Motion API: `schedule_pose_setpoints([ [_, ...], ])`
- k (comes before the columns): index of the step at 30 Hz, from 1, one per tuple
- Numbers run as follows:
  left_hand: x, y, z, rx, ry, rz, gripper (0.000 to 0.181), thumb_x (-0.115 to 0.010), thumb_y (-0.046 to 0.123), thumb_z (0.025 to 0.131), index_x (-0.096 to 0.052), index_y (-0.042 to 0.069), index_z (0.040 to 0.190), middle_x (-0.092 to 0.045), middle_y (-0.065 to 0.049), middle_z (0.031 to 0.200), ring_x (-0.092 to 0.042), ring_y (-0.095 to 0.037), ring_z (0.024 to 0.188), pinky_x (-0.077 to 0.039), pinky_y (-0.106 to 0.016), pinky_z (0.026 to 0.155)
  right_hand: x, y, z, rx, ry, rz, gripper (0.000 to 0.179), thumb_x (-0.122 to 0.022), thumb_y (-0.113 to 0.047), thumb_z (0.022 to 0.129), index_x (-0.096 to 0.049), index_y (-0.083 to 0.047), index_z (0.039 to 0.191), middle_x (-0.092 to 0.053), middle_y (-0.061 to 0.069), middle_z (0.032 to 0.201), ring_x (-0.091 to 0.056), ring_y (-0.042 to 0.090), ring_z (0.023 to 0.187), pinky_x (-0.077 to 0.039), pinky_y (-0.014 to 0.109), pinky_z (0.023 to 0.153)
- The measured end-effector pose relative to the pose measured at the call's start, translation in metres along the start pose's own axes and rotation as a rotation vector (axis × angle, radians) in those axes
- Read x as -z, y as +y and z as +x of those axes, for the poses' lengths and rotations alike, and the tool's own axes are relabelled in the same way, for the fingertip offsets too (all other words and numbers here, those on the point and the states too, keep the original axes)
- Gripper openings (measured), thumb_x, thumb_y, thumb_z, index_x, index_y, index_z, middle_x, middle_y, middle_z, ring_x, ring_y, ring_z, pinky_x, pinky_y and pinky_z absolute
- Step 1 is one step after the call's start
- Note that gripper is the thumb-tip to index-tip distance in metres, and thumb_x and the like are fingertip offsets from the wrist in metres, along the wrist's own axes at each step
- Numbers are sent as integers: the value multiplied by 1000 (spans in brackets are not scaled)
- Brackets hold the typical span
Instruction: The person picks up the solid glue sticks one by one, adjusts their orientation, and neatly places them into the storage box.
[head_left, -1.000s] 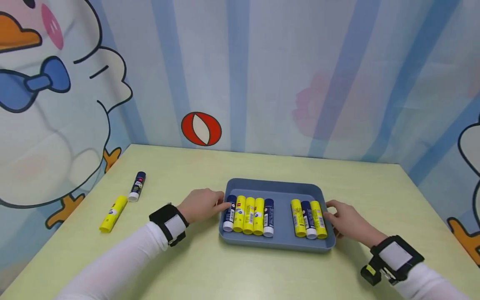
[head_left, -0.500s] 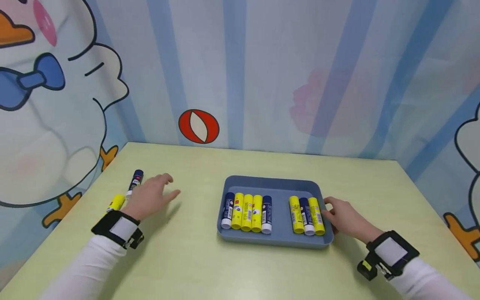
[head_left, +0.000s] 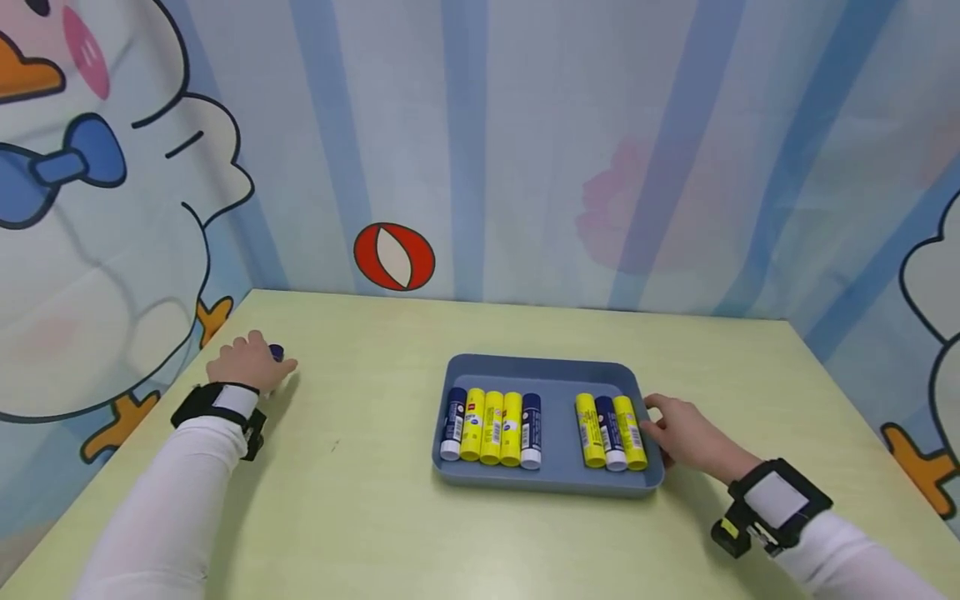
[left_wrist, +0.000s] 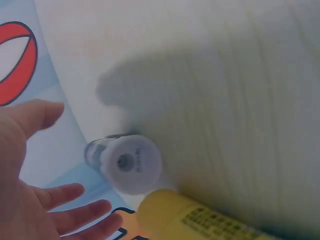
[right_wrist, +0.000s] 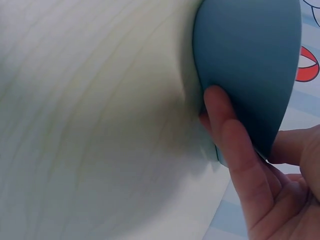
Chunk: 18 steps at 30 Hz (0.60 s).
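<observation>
My left hand (head_left: 243, 364) is over a navy glue stick (head_left: 277, 352) at the table's far left; only its dark cap shows past the thumb. The left wrist view has the thumb and fingers spread apart beside the stick's white base (left_wrist: 137, 165), holding nothing. A yellow glue stick (left_wrist: 195, 215) lies close by, hidden under the arm in the head view. At the blue-grey tray (head_left: 557, 429), my right hand (head_left: 686, 433) grips the right end, thumb at the rim and fingers against the outer wall (right_wrist: 245, 65).
Inside the tray, a row of several yellow and navy glue sticks (head_left: 491, 427) lies at the left. Three more, with a navy one (head_left: 611, 433) in the middle, lie at the right. A printed curtain (head_left: 525, 150) stands behind the pale table (head_left: 360, 517).
My left hand has left the tray's left end and travelled left to the loose glue sticks. The right hand keeps its place on the tray.
</observation>
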<state>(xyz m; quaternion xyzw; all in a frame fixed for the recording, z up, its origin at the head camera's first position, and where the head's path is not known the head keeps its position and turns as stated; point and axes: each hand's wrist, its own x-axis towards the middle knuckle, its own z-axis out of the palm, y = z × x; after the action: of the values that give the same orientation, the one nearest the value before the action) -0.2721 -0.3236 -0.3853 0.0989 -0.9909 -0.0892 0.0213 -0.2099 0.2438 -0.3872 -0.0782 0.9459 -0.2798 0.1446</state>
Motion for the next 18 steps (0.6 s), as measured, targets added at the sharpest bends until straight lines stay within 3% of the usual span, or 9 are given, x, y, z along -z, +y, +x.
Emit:
schedule_pose_setpoints([
  [4, -1, 4, 1, 80, -30, -12, 59, -54, 33, 91, -41, -20, 115, -51, -39, 107, -50, -55, 102, -42, -62, 82, -1, -1, 1, -7, -1, 8, 43, -54, -4, 98, -37, 17, 131, -64, 24, 94, -63, 18, 59, -55, 32, 55],
  [12, -14, 3, 11, 140, -20, -10, 41, -52, 20, 90, -48, -19, 106, -57, -38, 104, -55, -53, 98, -43, -62, 83, -4, -3, 2, -6, -8, 26, 42, -53, -3, 98, -37, 18, 132, -64, 26, 96, -64, 19, 60, -55, 32, 55],
  [15, -14, 5, 12, 147, -26, -3, 30, -52, 12, 89, -55, -16, 98, -62, -35, 96, -60, -50, 90, -47, -59, 77, -4, -3, 1, -4, -10, 26, 42, -53, -3, 99, -37, 17, 131, -64, 25, 95, -65, 19, 60, -55, 33, 55],
  [18, -13, 7, 13, 113, -41, 11, 25, -52, 8, 89, -57, -16, 96, -63, -32, 90, -63, -46, 82, -51, -55, 70, -4, -5, 0, 3, -11, 24, 42, -52, -3, 99, -37, 17, 131, -64, 26, 96, -65, 19, 60, -56, 33, 55],
])
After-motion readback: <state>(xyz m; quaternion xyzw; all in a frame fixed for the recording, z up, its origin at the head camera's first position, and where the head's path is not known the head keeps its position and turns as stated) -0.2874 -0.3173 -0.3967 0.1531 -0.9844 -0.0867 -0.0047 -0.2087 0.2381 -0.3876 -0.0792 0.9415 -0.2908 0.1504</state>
